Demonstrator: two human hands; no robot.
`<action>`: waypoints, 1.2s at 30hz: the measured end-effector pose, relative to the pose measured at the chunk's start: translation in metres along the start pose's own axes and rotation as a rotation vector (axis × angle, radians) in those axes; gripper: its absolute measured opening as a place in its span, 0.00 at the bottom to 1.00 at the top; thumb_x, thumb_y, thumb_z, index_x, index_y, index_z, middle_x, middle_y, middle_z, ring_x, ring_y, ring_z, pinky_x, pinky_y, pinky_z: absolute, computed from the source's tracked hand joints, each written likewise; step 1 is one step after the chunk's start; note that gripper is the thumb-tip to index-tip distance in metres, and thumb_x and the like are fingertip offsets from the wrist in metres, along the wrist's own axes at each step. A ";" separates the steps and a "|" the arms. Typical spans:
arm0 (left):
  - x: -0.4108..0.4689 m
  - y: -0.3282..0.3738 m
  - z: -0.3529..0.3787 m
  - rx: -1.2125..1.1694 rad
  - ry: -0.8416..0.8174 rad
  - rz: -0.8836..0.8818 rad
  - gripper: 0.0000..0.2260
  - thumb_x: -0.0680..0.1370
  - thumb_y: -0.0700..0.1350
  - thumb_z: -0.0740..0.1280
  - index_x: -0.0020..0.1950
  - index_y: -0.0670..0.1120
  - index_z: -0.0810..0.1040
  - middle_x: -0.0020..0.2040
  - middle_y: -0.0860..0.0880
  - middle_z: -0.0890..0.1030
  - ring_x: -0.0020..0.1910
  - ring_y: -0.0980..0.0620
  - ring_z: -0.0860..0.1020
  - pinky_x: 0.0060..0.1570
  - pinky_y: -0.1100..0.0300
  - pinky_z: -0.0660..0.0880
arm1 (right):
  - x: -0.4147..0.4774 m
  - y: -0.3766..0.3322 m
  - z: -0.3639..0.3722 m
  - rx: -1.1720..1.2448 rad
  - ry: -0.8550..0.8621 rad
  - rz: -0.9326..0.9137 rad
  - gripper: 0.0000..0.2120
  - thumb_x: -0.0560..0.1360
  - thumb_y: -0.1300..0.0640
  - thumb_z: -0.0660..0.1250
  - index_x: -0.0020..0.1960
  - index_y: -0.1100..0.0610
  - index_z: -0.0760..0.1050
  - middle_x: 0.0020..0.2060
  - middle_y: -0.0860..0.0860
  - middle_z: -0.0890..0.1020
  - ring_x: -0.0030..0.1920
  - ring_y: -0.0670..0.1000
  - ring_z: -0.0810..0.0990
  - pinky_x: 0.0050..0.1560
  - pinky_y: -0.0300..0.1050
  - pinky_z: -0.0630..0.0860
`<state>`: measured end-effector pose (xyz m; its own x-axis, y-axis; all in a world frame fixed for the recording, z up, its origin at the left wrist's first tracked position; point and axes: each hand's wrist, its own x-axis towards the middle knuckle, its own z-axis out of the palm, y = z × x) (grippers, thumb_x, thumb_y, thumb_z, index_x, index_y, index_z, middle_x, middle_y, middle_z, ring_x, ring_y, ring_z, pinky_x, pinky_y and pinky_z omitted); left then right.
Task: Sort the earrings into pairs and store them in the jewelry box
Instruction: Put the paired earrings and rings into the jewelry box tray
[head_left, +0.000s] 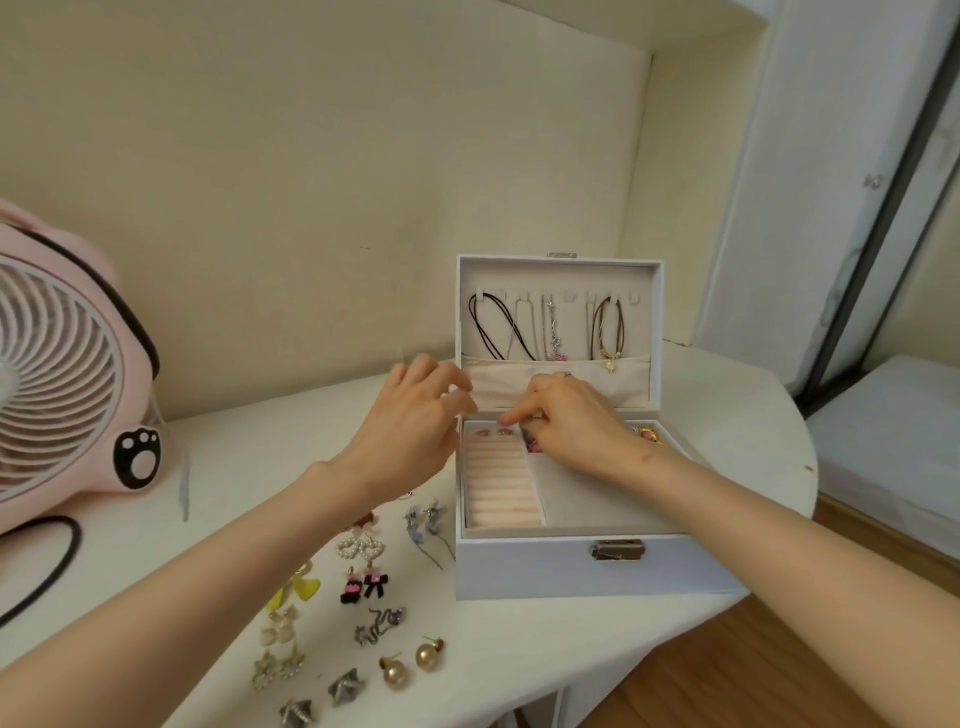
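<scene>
Your white jewelry box (545, 571) stood open near the right end of the white table (737, 410), its brass latch (617, 550) facing the front edge and its lid (658, 322) upright toward the back edge. Necklaces (545, 327) hung inside the lid.

You held your left hand (410, 415) at the box's rear left corner, fingers loosely curled and relaxed, with nothing visible in them. Your right hand (571, 421) reached into the tray's back row, fingertips bunched downward beside a pair of small pink earrings (493, 431) that lay at the tray's rear left, just behind the peach ring rolls (501, 483). Something pink showed under those fingertips, but I cannot tell whether you were pinching it or only touching it. A gold piece (649, 434) sat in the tray just right of your wrist.

The unsorted earrings lay on the table left of the box, toward the front edge:
- blue-grey flower earrings (426, 519), nearest the box
- pearl heart earrings (358, 548)
- black-and-pink bow earrings (363, 584)
- yellow earrings (298, 587)
- silver twisted earrings (379, 623)
- gold ball earrings (410, 662)
- a grey star earring (345, 686)

A pink fan (62, 395) stood at the table's left end.
</scene>
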<state>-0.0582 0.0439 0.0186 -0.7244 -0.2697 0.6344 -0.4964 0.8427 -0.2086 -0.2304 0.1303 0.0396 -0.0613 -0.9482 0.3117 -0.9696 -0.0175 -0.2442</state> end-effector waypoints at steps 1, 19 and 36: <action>-0.004 -0.003 -0.004 -0.025 -0.001 -0.040 0.11 0.68 0.36 0.70 0.48 0.46 0.81 0.50 0.50 0.80 0.49 0.45 0.74 0.46 0.57 0.64 | -0.001 -0.003 -0.001 0.022 0.003 -0.004 0.17 0.77 0.65 0.59 0.56 0.50 0.81 0.53 0.51 0.79 0.56 0.52 0.73 0.57 0.45 0.68; -0.095 -0.078 -0.052 -0.241 -0.872 -0.611 0.11 0.70 0.54 0.72 0.38 0.52 0.72 0.37 0.56 0.74 0.35 0.59 0.70 0.33 0.67 0.65 | 0.012 -0.125 0.064 0.207 -0.245 -0.310 0.11 0.75 0.59 0.66 0.55 0.52 0.81 0.44 0.47 0.77 0.42 0.44 0.71 0.47 0.41 0.69; -0.099 -0.080 -0.045 -0.308 -0.873 -0.713 0.10 0.71 0.48 0.73 0.45 0.49 0.74 0.40 0.54 0.73 0.42 0.54 0.71 0.34 0.68 0.66 | 0.045 -0.156 0.094 0.084 -0.300 -0.252 0.08 0.71 0.61 0.70 0.48 0.52 0.81 0.47 0.49 0.81 0.51 0.52 0.78 0.42 0.42 0.66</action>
<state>0.0747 0.0243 0.0055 -0.4707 -0.8551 -0.2174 -0.8731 0.4161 0.2540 -0.0596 0.0600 0.0052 0.2595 -0.9613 0.0927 -0.9220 -0.2752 -0.2724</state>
